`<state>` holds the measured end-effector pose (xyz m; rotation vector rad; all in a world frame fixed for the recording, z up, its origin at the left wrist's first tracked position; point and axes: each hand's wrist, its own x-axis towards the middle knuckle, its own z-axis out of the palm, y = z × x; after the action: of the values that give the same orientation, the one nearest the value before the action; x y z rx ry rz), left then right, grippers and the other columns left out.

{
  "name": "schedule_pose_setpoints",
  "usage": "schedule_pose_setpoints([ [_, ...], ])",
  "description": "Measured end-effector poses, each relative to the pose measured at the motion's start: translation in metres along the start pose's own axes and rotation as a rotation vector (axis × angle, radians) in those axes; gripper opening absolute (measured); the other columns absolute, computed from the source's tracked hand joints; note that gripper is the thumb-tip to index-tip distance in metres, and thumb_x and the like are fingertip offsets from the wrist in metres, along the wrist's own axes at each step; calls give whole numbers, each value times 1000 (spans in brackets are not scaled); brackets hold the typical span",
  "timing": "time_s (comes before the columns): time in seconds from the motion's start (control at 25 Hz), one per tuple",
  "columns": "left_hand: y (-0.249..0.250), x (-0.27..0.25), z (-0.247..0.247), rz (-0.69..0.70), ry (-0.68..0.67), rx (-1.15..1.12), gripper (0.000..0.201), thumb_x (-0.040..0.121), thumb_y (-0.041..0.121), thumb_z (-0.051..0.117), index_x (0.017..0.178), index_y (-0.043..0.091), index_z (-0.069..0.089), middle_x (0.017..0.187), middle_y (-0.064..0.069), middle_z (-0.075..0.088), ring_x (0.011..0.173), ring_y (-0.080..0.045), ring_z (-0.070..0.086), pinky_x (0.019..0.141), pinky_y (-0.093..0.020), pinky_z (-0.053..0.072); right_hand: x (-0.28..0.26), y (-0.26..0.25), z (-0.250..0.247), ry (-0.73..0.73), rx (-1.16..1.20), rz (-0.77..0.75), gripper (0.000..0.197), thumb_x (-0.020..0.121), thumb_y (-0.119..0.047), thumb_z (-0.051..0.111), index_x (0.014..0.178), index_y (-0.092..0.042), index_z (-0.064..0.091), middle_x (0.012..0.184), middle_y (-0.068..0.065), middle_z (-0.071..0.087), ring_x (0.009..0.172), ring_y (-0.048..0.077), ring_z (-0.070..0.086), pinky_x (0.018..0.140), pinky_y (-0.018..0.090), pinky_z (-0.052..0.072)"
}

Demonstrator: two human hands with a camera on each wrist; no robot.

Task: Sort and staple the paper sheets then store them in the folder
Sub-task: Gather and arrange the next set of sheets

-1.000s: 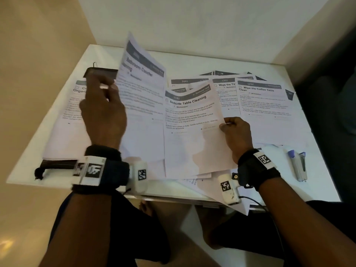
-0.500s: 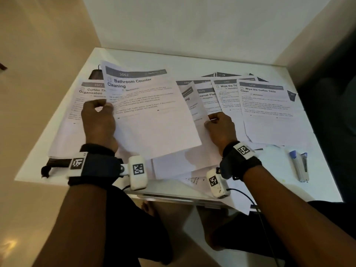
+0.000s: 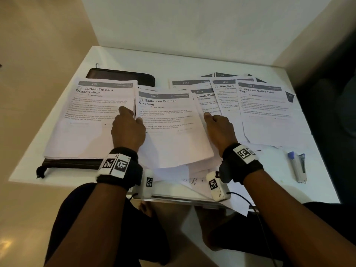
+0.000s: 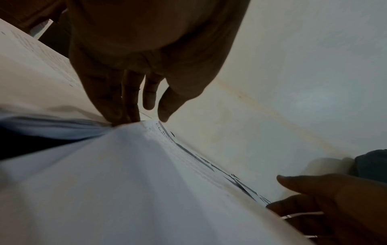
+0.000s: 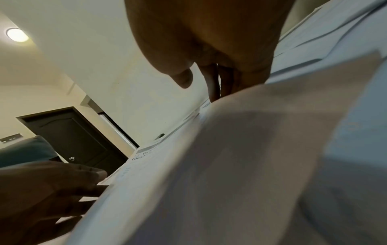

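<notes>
Still sorting, by the look of it. Left hand (image 3: 128, 130) and right hand (image 3: 219, 130), fingers straight, press the side edges of the Bathroom Counter Cleaning sheet (image 3: 173, 132), flat at table centre. Next: square the pile, then fetch the stapler (image 3: 299, 166) lying right. Black folder (image 3: 123, 77) lies behind, under the Curtain Tie-back stack (image 3: 86, 120).

Head view steeply down; wrist views low along shared Bathroom Counter sheet (image 3: 169, 120)

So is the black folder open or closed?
Cannot tell. The black folder lies flat on the table, but the Curtain Tie-back pile covers most of it, leaving only its far corner and near edge showing.
</notes>
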<state>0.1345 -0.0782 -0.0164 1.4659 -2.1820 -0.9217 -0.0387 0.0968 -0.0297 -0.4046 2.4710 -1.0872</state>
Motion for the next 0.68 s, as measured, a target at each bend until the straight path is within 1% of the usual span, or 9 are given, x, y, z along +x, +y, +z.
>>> schedule_pose_setpoints([
  [0.08,-3,1,2,9,-42,45,30,101,16,58,126,2,50,123,-20,65,115,-38,59,82,-35,38,4,-3,2,-51,-29,9,45,105,-50,38,79,-17,55,86,1,57,89,23,53,81,31,34],
  [0.16,-5,1,1,3,-59,60,30,100,14,57,127,2,52,123,-19,65,116,-38,58,83,-35,39,8,-5,5,-60,74,4,43,99,-45,56,69,-14,54,76,3,59,79,23,56,79,35,42],
  [0.2,-5,2,0,1,-63,57,31,100,14,58,128,2,52,124,-18,65,116,-38,58,86,-36,40,11,-6,7,-67,120,-3,41,94,-40,65,68,-10,56,75,4,61,76,22,58,79,35,46],
  [0.24,-4,1,-2,-2,-66,54,32,99,14,58,129,3,53,125,-18,65,117,-38,58,88,-36,41,14,-6,10,-91,154,0,34,90,-35,72,73,-6,62,80,2,67,78,20,63,82,34,51],
  [0.32,-4,1,-3,-13,-71,40,33,99,14,59,130,4,54,127,-17,65,118,-37,58,88,-35,41,17,-5,14,-161,223,31,22,84,-22,79,98,-6,76,100,3,76,93,23,71,91,39,58],
  [0.4,-5,1,-4,-28,-73,7,33,97,14,60,129,5,54,126,-15,65,117,-36,58,86,-33,38,16,-6,17,-207,298,75,29,82,-10,79,111,-8,76,109,8,76,98,30,72,94,47,58],
  [0.48,-3,2,-4,-40,-51,-73,35,94,12,63,128,7,55,120,-13,68,114,-34,61,88,-33,44,10,-9,14,-218,339,57,32,86,-2,75,117,-6,73,114,11,75,101,31,71,96,49,57],
  [0.6,-2,4,-4,-80,-76,-359,39,86,10,72,123,9,59,109,-5,72,105,-26,67,92,-38,55,-2,-14,-2,-231,404,-40,32,93,-4,68,125,-7,68,119,7,73,104,25,71,95,46,58],
  [0.68,4,3,-5,-70,-178,-577,37,86,4,72,123,7,66,115,-4,74,107,-24,71,92,-37,58,-14,-20,-20,-229,495,-134,30,95,-5,65,124,-9,67,118,4,74,105,22,72,93,42,59],
])
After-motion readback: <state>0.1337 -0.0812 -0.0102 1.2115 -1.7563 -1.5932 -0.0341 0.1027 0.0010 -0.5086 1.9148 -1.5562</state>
